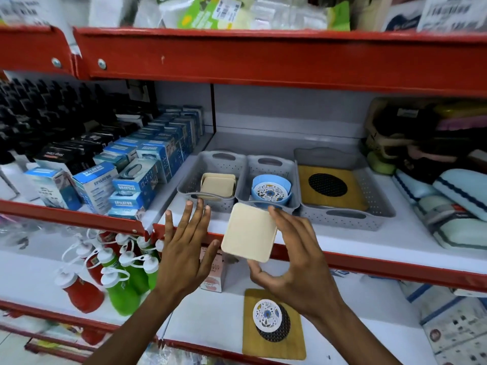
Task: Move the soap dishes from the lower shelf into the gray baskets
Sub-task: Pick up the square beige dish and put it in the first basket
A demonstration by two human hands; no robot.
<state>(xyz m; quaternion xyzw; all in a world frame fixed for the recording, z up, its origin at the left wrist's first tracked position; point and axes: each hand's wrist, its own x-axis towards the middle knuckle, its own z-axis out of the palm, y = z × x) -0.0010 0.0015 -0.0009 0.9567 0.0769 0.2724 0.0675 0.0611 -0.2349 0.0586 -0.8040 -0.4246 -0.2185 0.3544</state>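
Note:
My right hand (295, 262) holds a cream square soap dish (249, 231) by its edges, in front of the middle shelf's red lip. My left hand (184, 246) is beside it, fingers spread, holding nothing. Three gray baskets stand on the middle shelf: the left basket (189, 177) holds cream square dishes (217, 184), the middle basket (274, 164) holds blue round dishes with a floral one (271, 192) on top, the large right basket (369, 188) holds a wooden dish with a black mesh (330, 184). On the lower shelf lies another wooden dish (274, 325) with a round floral dish (267, 312) on it.
Blue epilator boxes (147, 167) and black boxes fill the shelf left of the baskets. Folded pale blue items (453, 196) lie to the right. Red and green bottles (116, 275) stand on the lower shelf at left, a small pink box (214, 272) behind my left hand.

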